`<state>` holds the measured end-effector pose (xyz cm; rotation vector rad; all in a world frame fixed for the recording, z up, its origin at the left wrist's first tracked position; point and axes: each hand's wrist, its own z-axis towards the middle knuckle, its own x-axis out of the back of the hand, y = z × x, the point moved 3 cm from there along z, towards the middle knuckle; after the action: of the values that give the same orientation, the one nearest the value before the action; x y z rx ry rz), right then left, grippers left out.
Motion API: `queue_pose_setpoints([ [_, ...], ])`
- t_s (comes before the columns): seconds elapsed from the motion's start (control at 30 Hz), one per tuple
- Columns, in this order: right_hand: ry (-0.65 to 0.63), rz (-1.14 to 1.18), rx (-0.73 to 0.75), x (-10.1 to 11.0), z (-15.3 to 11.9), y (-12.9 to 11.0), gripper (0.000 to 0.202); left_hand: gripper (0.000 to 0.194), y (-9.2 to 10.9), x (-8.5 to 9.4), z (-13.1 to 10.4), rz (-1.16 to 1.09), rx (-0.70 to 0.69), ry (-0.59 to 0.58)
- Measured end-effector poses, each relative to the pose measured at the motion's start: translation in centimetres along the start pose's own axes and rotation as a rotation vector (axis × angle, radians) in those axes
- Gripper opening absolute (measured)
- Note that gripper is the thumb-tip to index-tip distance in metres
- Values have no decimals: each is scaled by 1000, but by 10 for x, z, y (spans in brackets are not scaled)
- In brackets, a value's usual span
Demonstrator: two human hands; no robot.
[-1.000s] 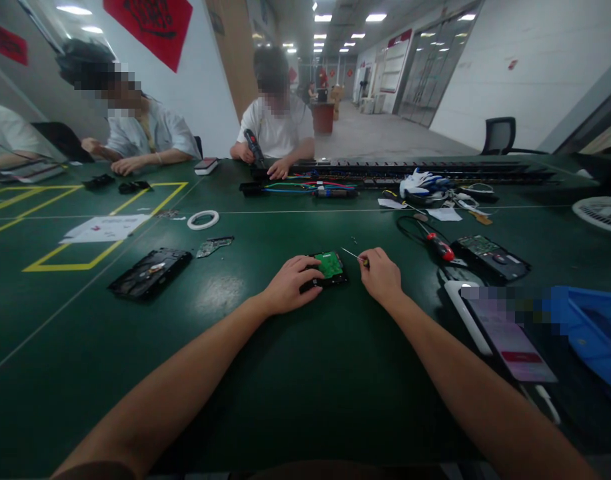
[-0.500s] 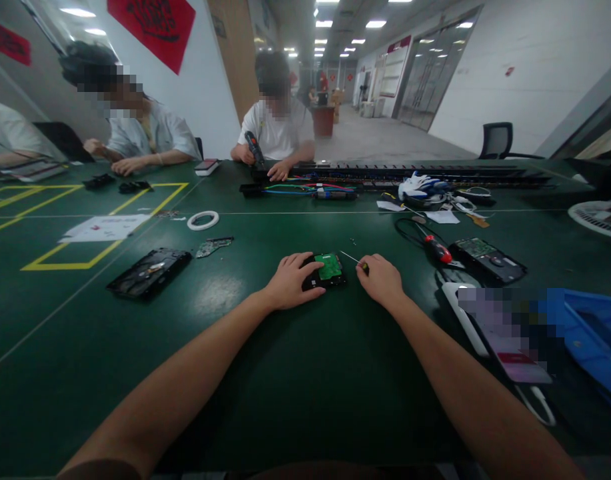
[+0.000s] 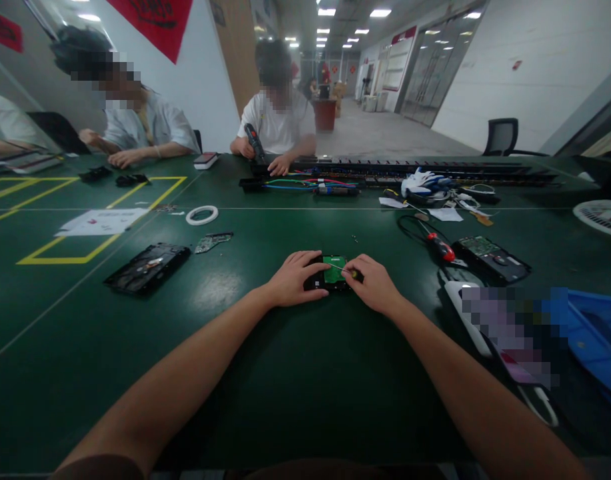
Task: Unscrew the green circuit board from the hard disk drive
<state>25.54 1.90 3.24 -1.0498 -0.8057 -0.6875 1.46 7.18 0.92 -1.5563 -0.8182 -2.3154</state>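
Observation:
A black hard drive (image 3: 330,274) with a green circuit board on top lies flat on the green table in front of me. My left hand (image 3: 296,280) grips it from the left, fingers over the far edge and thumb along the near edge. Between the fingers of my right hand (image 3: 375,284) is a thin screwdriver (image 3: 356,275) with a dark yellowish handle. Its shaft points left across the circuit board, close to my left fingertips. Whether the tip touches the board I cannot tell. Several tiny screws (image 3: 354,239) lie beyond the drive.
To the left are an opened drive (image 3: 148,268), a loose circuit board (image 3: 212,243) and a white ring (image 3: 202,215). A red-handled screwdriver (image 3: 440,248), another drive (image 3: 492,259), a phone (image 3: 522,340) and a blue tray (image 3: 598,333) sit right. Across the table a co-worker holds a power drill (image 3: 254,142).
My right hand has moved left with the screwdriver, bringing its shaft from beside the drive to over the circuit board. My left hand stays on the drive. The view has shifted slightly.

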Motion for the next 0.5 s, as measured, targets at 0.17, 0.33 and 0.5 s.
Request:
queue_pose_setpoints([
  [0.17, -11, 7, 33, -8, 6, -3, 11, 69, -3, -3, 0, -2, -17, 20],
  [0.33, -29, -40, 61, -9, 8, -5, 10, 69, -3, -3, -1, 8, -25, 18],
  [0.5, -49, -131, 73, -9, 8, -11, 7, 70, -2, -2, -1, -1, -17, 17],
])
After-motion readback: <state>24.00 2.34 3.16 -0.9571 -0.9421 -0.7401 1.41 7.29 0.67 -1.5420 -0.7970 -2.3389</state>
